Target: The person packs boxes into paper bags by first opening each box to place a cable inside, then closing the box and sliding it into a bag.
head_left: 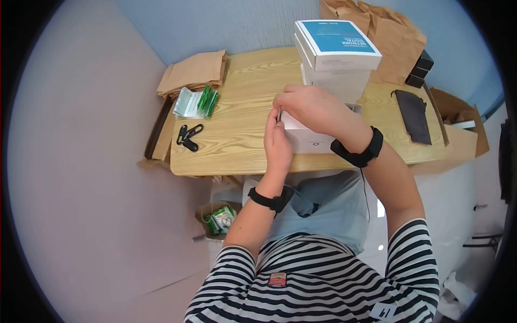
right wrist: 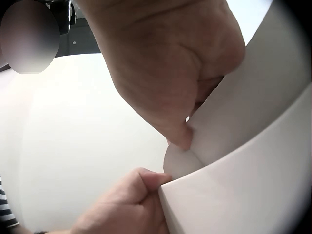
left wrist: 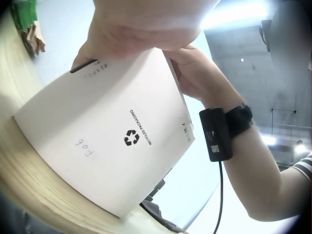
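A white box [head_left: 308,141] sits at the table's front edge, with printed and handwritten marks on one face [left wrist: 112,131]. My left hand [head_left: 278,148] grips its left side near the corner; in the right wrist view the left thumb lies at the rim beside the left hand's palm [right wrist: 126,204]. My right hand [head_left: 318,110] reaches over the top, and its fingertips pinch a white flap [right wrist: 234,112] at that corner. A small dark strip [left wrist: 84,66] shows by the left fingers; I cannot tell what it is. The box's inside is mostly hidden.
Stacked white boxes with a blue lid [head_left: 338,37] stand behind. Paper bags [head_left: 396,46] and a dark pouch [head_left: 412,116] are at right. Flat paper bags [head_left: 195,71], green-and-clear packets [head_left: 196,102] and black clips [head_left: 188,138] lie at left.
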{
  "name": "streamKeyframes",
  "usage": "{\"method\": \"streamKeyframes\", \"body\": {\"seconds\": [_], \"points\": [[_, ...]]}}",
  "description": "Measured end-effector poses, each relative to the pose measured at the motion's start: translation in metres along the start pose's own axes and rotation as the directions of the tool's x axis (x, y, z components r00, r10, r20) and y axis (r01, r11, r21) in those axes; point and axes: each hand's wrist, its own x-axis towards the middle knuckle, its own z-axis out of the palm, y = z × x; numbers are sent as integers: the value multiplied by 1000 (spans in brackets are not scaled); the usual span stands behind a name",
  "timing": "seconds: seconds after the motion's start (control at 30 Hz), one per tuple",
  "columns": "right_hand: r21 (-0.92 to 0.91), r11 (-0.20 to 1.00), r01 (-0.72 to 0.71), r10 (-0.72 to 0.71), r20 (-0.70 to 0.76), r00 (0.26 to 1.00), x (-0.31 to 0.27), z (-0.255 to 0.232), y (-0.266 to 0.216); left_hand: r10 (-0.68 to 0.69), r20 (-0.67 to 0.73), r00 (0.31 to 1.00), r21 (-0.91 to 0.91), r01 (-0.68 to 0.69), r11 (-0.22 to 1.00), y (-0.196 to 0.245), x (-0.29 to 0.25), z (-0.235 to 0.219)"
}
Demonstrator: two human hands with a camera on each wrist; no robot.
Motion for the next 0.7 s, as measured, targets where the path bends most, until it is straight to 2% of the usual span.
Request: {"method": "streamKeyframes", "body": {"seconds": [0.13, 0.2, 0.37, 0.43, 0.5, 0.7], "points": [[62, 997, 52, -52, 5, 999, 11, 1, 16, -6, -37, 999, 31, 7, 999, 6, -2, 9], [169, 985, -36, 27, 55, 998, 17, -3, 18, 14, -45, 999, 9, -13, 1000, 1, -2, 9], [101, 992, -71, 54, 164, 985, 30, -16, 27, 58, -65, 996, -10, -58, 998, 0, -3, 8], [54, 996, -72, 60, 197, 979, 30, -18, 26, 20, -34, 999, 14, -20, 1000, 6, -2, 7], [79, 996, -45, 35, 123, 992, 26, -17, 21, 36, -42, 998, 10, -35, 999, 3, -1, 8], [35, 998, 58, -60, 44, 997, 18, -11, 17, 38, -42, 998, 3, -38, 999, -3, -2, 7]]}}
